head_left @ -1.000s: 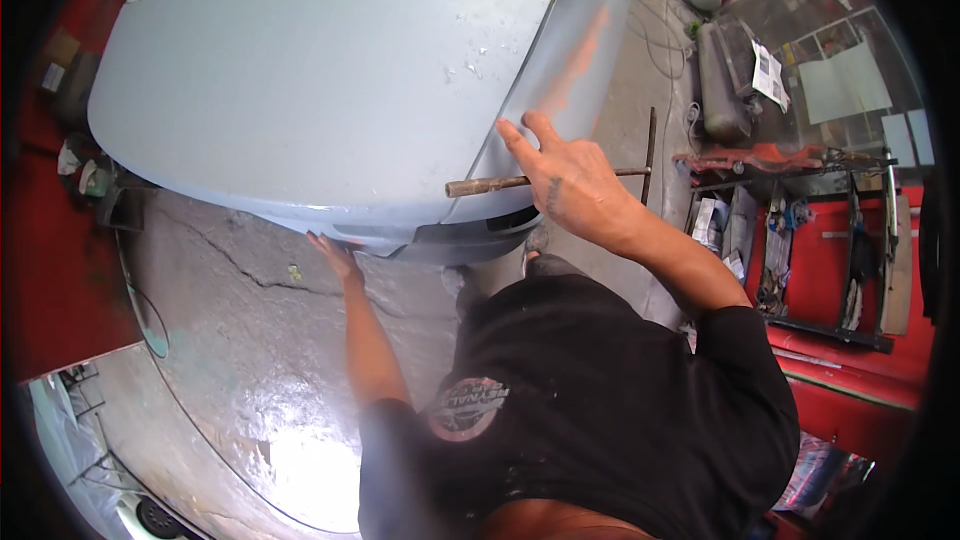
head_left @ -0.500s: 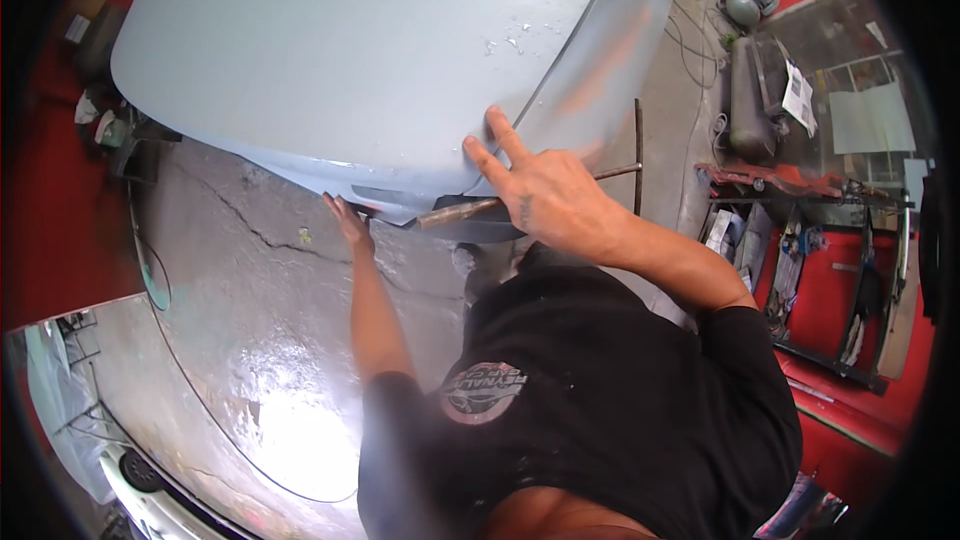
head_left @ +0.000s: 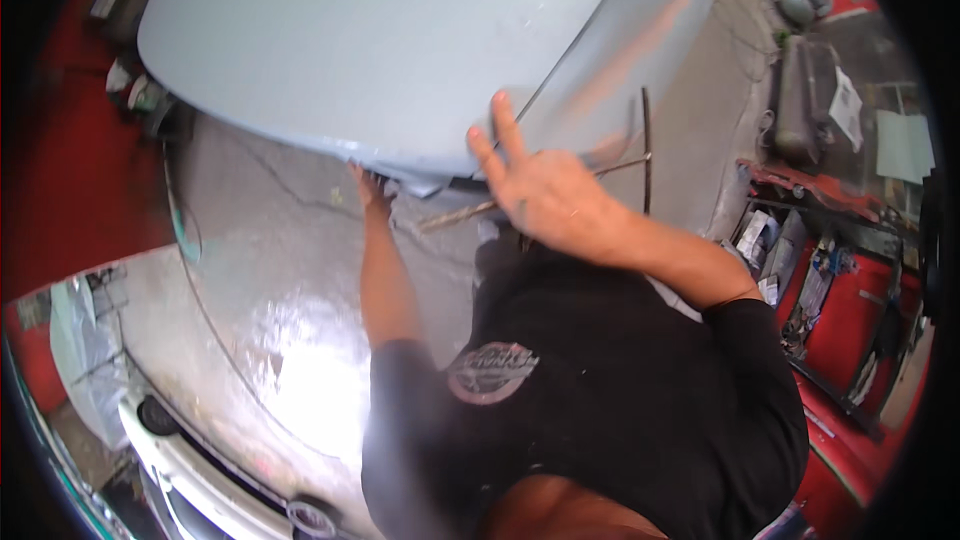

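A grey car panel point(head_left: 360, 50) with a rounded near edge spans the upper middle. At this edge my left hand point(head_left: 372, 188) reaches up with its fingers against the lip; they look stretched but blurred, and the tips are partly hidden. My right hand point(head_left: 550, 195) is over the panel's right near corner, index and middle fingers stretched apart. Its other fingers are folded out of sight around a T-shaped rod point(head_left: 458, 216), whose brownish handle sticks out to the left. The rod's dark crossbar point(head_left: 647, 125) shows on the right.
A seam parts the panel from a grey fender point(head_left: 640, 50) with an orange-brown streak. Red metal parts point(head_left: 810, 188), a rack and tanks point(head_left: 797, 105) line the right side. A white car point(head_left: 190, 470) stands at lower left. A cable point(head_left: 215, 305) crosses the concrete floor.
The view has shifted, so the panel and floor sit higher and further right. My left hand has moved up along with the panel edge. The rod stays with my right hand.
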The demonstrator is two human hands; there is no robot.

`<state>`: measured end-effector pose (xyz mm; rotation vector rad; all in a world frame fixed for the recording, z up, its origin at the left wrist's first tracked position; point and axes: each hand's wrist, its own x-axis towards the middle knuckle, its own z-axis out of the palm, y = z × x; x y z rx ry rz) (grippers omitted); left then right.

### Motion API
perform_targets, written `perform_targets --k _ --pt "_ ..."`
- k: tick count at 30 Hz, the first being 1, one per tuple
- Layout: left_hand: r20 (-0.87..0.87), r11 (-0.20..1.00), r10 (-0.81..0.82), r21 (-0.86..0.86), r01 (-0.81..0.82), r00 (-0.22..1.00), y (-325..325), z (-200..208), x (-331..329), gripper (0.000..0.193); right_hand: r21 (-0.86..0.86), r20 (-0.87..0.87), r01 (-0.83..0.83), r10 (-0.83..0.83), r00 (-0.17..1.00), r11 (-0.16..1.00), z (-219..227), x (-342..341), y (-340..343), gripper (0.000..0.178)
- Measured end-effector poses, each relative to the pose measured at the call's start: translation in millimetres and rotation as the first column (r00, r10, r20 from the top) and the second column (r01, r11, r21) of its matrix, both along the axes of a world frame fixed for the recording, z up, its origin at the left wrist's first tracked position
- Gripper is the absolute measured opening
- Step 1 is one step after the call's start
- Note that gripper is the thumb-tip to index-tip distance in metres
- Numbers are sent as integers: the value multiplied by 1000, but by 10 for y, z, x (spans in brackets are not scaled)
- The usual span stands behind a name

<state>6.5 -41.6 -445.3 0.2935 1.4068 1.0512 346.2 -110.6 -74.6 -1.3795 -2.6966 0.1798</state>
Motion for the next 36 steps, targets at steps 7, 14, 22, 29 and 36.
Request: perform_targets --k 7,14,22,29,36 --pt "-94 999 -24 -51 19 995 25 223 163 70 -141 -340 119 -161 927 983 -12 429 72 66" --pt "-65 989 -135 -71 131 989 12 217 -25 72 15 -208 552 -537 817 834 -6 -222 -391 45" --pt "19 929 -371 -5 371 928 11 196 -190 82 -326 -566 787 -775 281 524 -393 -662 -374 46" --pt "-64 897 -433 62 437 899 68 -195 -369 86 -209 -667 842 -702 250 498 -514 -744 -286 50" --pt "49 871 -485 108 478 873 23 -55 -451 86 -166 -626 886 -740 244 432 -465 -759 -320 43"
